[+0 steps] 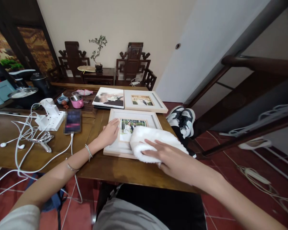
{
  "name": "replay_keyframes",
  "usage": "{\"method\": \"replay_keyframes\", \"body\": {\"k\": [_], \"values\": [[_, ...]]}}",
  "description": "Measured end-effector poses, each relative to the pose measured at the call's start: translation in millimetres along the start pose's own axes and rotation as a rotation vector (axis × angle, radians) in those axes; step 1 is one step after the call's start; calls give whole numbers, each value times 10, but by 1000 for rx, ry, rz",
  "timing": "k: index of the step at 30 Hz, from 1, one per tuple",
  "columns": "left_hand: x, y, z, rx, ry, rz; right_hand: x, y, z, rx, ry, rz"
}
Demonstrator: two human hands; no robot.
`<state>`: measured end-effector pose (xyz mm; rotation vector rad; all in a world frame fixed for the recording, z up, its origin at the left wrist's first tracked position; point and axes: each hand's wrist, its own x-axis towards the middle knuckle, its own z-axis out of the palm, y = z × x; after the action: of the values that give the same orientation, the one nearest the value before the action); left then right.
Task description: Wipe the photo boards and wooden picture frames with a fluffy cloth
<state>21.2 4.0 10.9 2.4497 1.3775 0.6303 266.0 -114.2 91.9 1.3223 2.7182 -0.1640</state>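
Note:
A light wooden picture frame (114,150) with a wedding photo lies flat on the table near its front edge. My right hand (166,153) is closed around a fluffy white cloth (156,137), which covers the frame's right lower part. On the frame's left side rests my left hand (110,132), its fingers laid on the border close to the photo, holding nothing. Just behind lie a second picture frame (146,100) and a white-edged photo panel (109,97), side by side.
To the left are a phone (72,123) on a charging cable, a white power strip (54,119) with tangled cords, and a pink cup (76,101). A pot (24,94) stands farther left. Sneakers (182,119) show beyond the table's right edge. Carved chairs (133,62) line the wall.

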Motion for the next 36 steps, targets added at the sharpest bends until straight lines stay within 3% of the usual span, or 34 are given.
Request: {"method": "replay_keyframes", "body": {"k": [6,10,12,15,20,23,27,33,36], "values": [[6,-34,21,-13,11,13,707,601,151,-370,144,149],[5,-34,26,-18,24,-2,976,662,215,-426,237,121],[-1,-16,23,-12,23,-13,929,545,244,-394,248,78],[-13,23,8,-6,19,-31,648,287,215,-278,170,19],[-21,68,-41,-3,-5,-41,94,-130,-49,-68,-22,-54],[-17,63,-57,-2,-19,-33,37,-246,-132,17,-73,-74],[-9,46,-51,-4,-20,-19,336,-76,15,4,20,-61],[-12,75,-79,-2,-42,-49,1047,555,196,-248,246,114],[-15,84,-92,-5,-56,-57,1216,602,198,-288,248,155]]}}
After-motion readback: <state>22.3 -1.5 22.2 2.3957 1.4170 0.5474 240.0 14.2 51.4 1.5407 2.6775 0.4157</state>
